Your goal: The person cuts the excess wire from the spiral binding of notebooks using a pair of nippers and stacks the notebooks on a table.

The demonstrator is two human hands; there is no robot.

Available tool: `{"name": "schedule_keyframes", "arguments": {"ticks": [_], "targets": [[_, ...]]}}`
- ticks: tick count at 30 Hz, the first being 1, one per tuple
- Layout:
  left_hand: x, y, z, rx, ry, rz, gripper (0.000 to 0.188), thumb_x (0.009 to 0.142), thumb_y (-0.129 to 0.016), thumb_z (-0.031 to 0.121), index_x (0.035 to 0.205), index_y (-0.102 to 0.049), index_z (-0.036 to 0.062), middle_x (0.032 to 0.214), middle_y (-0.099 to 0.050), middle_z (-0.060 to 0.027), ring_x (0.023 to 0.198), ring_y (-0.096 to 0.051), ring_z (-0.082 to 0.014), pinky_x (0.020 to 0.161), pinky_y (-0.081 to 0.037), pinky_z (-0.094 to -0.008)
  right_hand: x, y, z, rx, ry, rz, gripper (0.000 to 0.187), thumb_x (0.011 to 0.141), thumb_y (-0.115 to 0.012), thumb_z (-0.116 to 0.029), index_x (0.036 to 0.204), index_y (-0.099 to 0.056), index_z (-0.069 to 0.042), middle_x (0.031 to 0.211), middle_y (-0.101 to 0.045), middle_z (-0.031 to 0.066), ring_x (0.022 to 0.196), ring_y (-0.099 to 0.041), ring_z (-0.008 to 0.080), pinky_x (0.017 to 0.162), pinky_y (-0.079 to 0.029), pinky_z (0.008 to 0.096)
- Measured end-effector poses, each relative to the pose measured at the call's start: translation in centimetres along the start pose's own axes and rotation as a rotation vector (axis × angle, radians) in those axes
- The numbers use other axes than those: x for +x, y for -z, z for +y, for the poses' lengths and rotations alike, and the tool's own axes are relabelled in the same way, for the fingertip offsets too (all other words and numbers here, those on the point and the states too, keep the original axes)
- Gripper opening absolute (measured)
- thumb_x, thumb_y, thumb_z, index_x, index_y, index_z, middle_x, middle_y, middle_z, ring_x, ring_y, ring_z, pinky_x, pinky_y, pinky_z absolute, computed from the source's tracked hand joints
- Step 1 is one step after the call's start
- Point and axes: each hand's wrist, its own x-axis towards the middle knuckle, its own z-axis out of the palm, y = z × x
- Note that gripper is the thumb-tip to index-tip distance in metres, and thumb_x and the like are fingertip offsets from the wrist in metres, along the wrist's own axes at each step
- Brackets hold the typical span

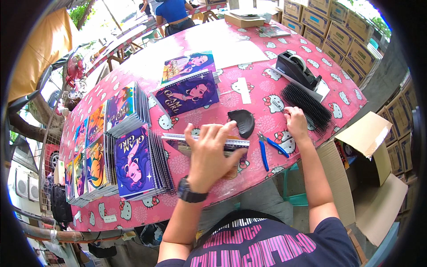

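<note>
Resting across an edge-on notebook (pixel 180 137) at the centre of the frame, my left hand (pixel 209 149) had its fingers spread wide. Right of centre, my right hand (pixel 296 121) hung near a bundle of black binding coils (pixel 304 104), fingertips curled inward; I could not tell whether they were closed on anything. At lower right gaped an open cardboard box (pixel 331 175); a colourful printed piece (pixel 342 154) showed at its upper left opening, the rest of its inside too dark to make out. Taped-up cartons (pixel 336 29) stood stacked at upper right, their contents hidden. Toward upper right, a black tape dispenser (pixel 291 71) carried a roll of tape (pixel 297 61). A shallow brown box (pixel 243 21) sat at top centre with something pale on top.
</note>
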Motion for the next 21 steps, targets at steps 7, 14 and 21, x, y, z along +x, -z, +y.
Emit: {"name": "schedule_keyframes", "arguments": {"ticks": [7,14,21], "targets": [[-0.5,-3.5,1.4,0.071,0.009,0.168,0.020,0.072,-0.074,0.035,0.079,-0.064,0.0177,0.082,-0.054,-0.0005,0.087,-0.053,-0.0205,0.091,-0.026,-0.0425,1.7,2.8,-1.9,-0.032,0.050,0.054,0.020,0.083,-0.065,-0.011,0.103,-0.066,-0.006,0.093,-0.058,0.0163,0.092,-0.056,0.0346,0.084,-0.046,0.0418],[-1.7,-0.8,-0.4,-0.284,-0.029,0.064,0.015,0.076,-0.072,0.019,0.089,-0.069,0.0119,0.087,-0.061,-0.0034,0.086,-0.057,-0.0237,0.086,-0.037,-0.0393,-0.8,10.6,-10.9,0.557,0.081,-0.199,0.027,0.098,-0.048,-0.017,0.119,-0.059,-0.005,0.100,-0.059,0.0188,0.090,-0.060,0.0281,0.082,-0.047,0.0378],[-1.5,-0.2,-0.3,-0.335,-0.016,0.092,0.014,0.076,-0.072,0.012,0.090,-0.071,0.0103,0.087,-0.064,-0.0035,0.084,-0.058,-0.0222,0.083,-0.038,-0.0363,-4.7,12.2,-15.6,0.737,0.100,-0.546,0.029,0.098,-0.050,-0.014,0.124,-0.057,-0.006,0.084,-0.062,0.0115,0.074,-0.057,0.0159,0.068,-0.047,0.0302]]}}
